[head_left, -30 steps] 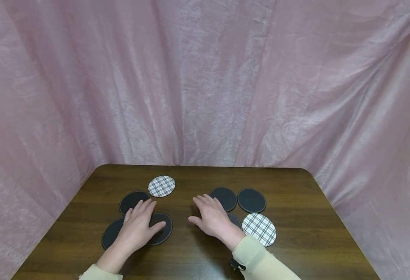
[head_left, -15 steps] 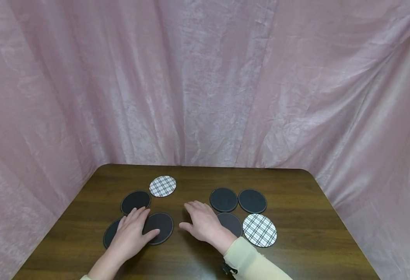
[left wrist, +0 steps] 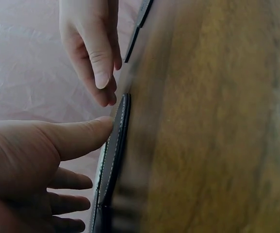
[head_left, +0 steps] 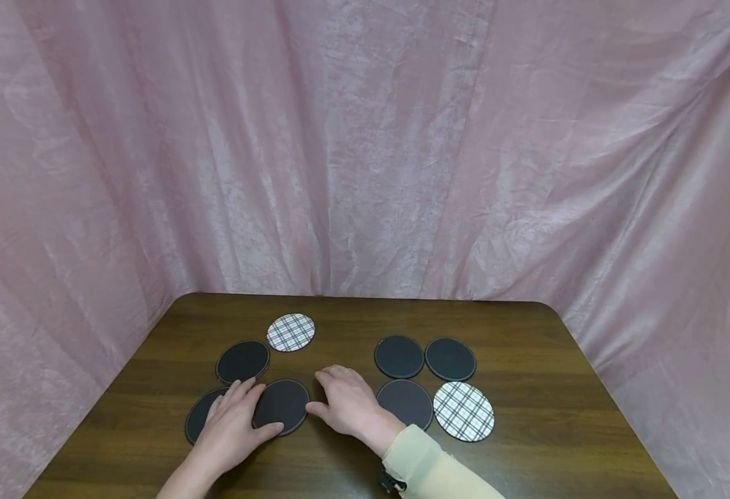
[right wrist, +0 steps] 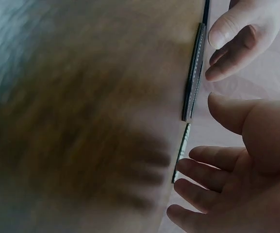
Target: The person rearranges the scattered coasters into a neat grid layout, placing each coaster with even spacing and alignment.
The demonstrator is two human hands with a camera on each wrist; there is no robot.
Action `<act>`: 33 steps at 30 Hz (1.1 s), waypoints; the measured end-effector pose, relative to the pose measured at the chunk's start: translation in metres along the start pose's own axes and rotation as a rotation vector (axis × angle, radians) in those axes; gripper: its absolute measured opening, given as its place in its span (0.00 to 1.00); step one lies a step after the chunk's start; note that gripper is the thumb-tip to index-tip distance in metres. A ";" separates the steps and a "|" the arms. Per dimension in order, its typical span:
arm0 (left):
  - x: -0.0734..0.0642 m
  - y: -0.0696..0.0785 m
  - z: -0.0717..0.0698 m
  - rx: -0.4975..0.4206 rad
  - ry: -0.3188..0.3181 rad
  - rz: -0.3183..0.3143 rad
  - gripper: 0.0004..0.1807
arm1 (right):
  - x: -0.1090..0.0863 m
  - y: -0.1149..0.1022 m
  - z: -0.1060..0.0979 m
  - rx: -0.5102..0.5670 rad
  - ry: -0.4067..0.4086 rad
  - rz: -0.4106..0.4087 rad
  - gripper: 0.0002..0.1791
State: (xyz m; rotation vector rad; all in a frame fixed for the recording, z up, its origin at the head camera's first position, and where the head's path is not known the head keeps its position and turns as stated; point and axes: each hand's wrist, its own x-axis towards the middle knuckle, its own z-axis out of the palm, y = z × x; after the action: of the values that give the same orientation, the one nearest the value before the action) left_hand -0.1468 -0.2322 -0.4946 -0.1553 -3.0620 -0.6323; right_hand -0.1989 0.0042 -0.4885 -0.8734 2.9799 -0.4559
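Note:
Round black coasters with stitched rims lie at the left of the wooden table. My left hand point(head_left: 230, 426) has its fingers spread between the front-left black coaster point(head_left: 198, 414) and the black coaster point(head_left: 282, 405) beside it, partly covering both. In the left wrist view the thumb point(left wrist: 84, 138) reaches to that second coaster's edge point(left wrist: 114, 150); whether it touches cannot be told. My right hand point(head_left: 348, 403) hovers just right of the same coaster, thumb toward its rim. In the right wrist view, the right fingers point(right wrist: 205, 172) are loosely extended and hold nothing.
Behind the left hand lie another black coaster point(head_left: 242, 361) and a white plaid coaster point(head_left: 291, 333). At the right sit three black coasters, one of them point(head_left: 405, 404) near the right wrist, and a plaid coaster point(head_left: 463, 412). Pink curtains point(head_left: 365, 152) surround the table point(head_left: 558, 416).
My right hand has moved left and slightly toward me, up to the black coaster's right side. My left hand has drawn back and lower. The coasters hold the same arrangement.

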 end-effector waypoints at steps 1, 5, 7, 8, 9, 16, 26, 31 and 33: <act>0.000 0.000 0.001 0.003 -0.002 -0.002 0.48 | 0.001 -0.001 0.000 -0.001 -0.006 0.003 0.32; 0.000 0.000 0.001 0.009 -0.007 -0.006 0.48 | 0.004 -0.003 0.001 0.001 -0.027 0.010 0.33; 0.000 0.000 0.001 0.009 -0.008 -0.007 0.48 | 0.005 -0.005 0.001 -0.003 -0.037 0.009 0.33; 0.000 0.000 0.001 0.010 -0.010 -0.007 0.48 | 0.005 -0.005 0.001 -0.004 -0.041 0.008 0.33; 0.000 0.000 0.001 0.010 -0.012 -0.009 0.48 | 0.006 -0.006 0.001 -0.008 -0.045 0.005 0.33; -0.001 -0.003 -0.001 0.004 -0.037 -0.019 0.49 | 0.009 -0.009 0.002 -0.032 -0.060 -0.002 0.31; 0.002 -0.005 -0.001 0.006 -0.049 -0.032 0.52 | 0.012 -0.014 0.003 -0.013 -0.080 0.009 0.28; 0.002 -0.007 0.000 0.010 -0.043 -0.033 0.53 | 0.015 -0.015 0.005 0.010 -0.076 0.010 0.26; 0.002 -0.008 0.000 0.016 -0.041 -0.033 0.54 | 0.017 -0.016 0.005 0.015 -0.076 0.012 0.26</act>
State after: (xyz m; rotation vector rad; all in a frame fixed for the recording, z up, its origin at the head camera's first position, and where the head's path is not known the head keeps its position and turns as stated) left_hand -0.1497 -0.2389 -0.4980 -0.1189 -3.1145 -0.6141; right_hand -0.2041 -0.0190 -0.4877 -0.8506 2.9071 -0.4344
